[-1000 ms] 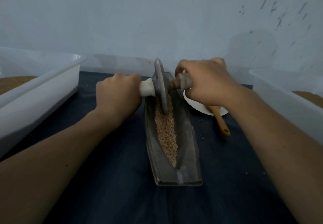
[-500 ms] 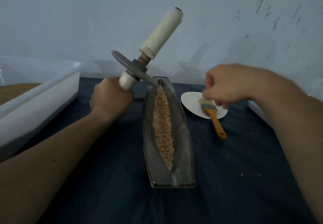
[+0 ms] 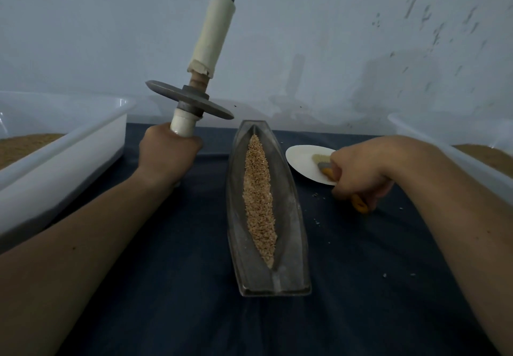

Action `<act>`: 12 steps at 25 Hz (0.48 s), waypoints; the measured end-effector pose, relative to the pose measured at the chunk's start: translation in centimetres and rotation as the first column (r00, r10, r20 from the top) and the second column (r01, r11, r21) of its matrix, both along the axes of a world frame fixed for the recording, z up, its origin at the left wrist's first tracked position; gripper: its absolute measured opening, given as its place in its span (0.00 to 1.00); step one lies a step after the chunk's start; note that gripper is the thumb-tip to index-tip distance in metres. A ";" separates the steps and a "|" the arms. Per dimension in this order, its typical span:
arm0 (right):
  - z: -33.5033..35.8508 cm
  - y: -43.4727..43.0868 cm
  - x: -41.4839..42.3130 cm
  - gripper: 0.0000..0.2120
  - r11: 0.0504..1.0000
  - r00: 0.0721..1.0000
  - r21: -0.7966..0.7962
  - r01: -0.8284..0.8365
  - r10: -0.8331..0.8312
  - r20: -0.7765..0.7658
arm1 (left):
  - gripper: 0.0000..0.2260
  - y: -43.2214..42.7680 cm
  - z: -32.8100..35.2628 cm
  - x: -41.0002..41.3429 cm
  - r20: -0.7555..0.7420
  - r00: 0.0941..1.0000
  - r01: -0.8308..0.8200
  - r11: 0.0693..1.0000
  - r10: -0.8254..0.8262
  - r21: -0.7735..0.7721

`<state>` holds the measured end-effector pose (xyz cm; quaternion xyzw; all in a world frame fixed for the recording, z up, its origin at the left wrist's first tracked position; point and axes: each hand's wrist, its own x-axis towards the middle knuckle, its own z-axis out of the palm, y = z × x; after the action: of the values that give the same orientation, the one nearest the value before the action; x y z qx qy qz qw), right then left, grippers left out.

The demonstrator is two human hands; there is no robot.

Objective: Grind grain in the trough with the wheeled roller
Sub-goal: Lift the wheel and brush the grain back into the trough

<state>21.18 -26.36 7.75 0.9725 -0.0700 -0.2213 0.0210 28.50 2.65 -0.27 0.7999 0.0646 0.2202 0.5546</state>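
the left hand [image 3: 166, 156] gripped the lower handle of the wheeled roller [image 3: 206, 39], fingers curled tight round the white grip. it held the tool nearly upright, leaning a little to the right, off to the left of the trough [image 3: 295, 217]. the roller's grey metal wheel [image 3: 191, 103] sat almost flat in the air just above the fist. its right edge was near the far tip of the trough but apart from it. the upper handle, wrapped in cream tape with a ragged lower edge, pointed up against the wall [image 3: 347, 22].

the trough, a long boat-shaped metal channel, lay lengthwise on the dark blue cloth [image 3: 374, 300] between the two arms, its narrow end away from the person. the grain [image 3: 258, 197] lay in a tapering strip along the central groove, and the wheel was well clear of it.

the right hand [image 3: 361, 174] was down at the cloth to the right of the trough, fingers curled round the orange handle of a brush [image 3: 360, 207]. the handle's end stuck out below the fist. the pale bristles rested on a small white plate [image 3: 301, 161] just beside the trough's far right flank. a few loose specks dotted the cloth near that hand.

the left tub [image 3: 69, 156], white plastic, stood at the left edge and the right tub [image 3: 449, 144] at the right, each with brown granular material inside.
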 end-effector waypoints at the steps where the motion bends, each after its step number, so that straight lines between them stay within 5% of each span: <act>1: 0.2 -0.1 0.0 0.10 1.000 0.996 -0.020 -0.012 0.013 0.088 | 0.09 0.0 0.0 0.0 0.002 1.000 0.005 1.000 -0.005 -0.012; 4: 1.4 -0.2 0.0 0.10 1.000 0.891 -0.028 0.000 0.013 0.454 | 0.09 0.1 -0.1 0.0 0.001 1.000 0.017 0.999 -0.017 -0.028; 7: 2.5 0.5 -0.2 0.03 0.992 0.638 0.100 -0.082 -0.025 0.770 | 0.08 0.1 -0.1 -0.1 0.003 0.999 0.037 0.999 -0.037 -0.025; 12: 2.0 3.5 -0.9 0.03 0.889 0.291 0.203 -0.411 -0.083 0.953 | 0.08 0.1 0.0 -0.2 -0.003 0.999 0.054 0.998 -0.054 -0.022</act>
<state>20.27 -22.87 9.74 0.8954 0.0829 0.3859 -0.2062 28.28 2.79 -0.29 0.7956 0.0466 0.2031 0.5689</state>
